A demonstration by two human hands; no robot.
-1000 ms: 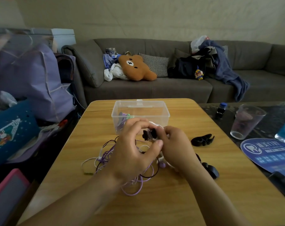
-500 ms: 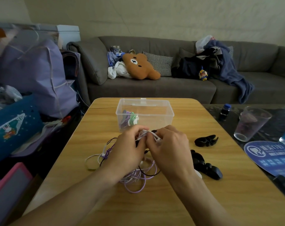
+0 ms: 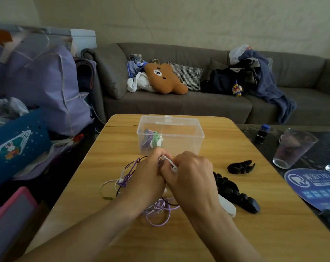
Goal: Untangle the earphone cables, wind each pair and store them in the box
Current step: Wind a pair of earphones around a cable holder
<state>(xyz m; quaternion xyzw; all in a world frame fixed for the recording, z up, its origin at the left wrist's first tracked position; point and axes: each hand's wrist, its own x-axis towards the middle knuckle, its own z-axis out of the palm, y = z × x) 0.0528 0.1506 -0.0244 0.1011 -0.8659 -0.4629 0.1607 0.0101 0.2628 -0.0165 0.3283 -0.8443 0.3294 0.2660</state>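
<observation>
**Teasing white cable from the knot**

Wooden table (image 3: pixel 207 241) fills the foreground, a grey sofa (image 3: pixel 207 104) behind it at 12 o'clock. Both hands meet at centre: the left hand (image 3: pixel 143 178) and right hand (image 3: pixel 190 176) each pinch a white earphone cable (image 3: pixel 169 162) between curled fingers. Beneath them lies the tangle of cables (image 3: pixel 156 210), purple, white and dark. At 12 o'clock from the hands stands the clear box (image 3: pixel 181 127), already holding a wound pair. To my eye, short gentle pulls, feeding slack through loops, would serve better than tugging knots tight.
</observation>
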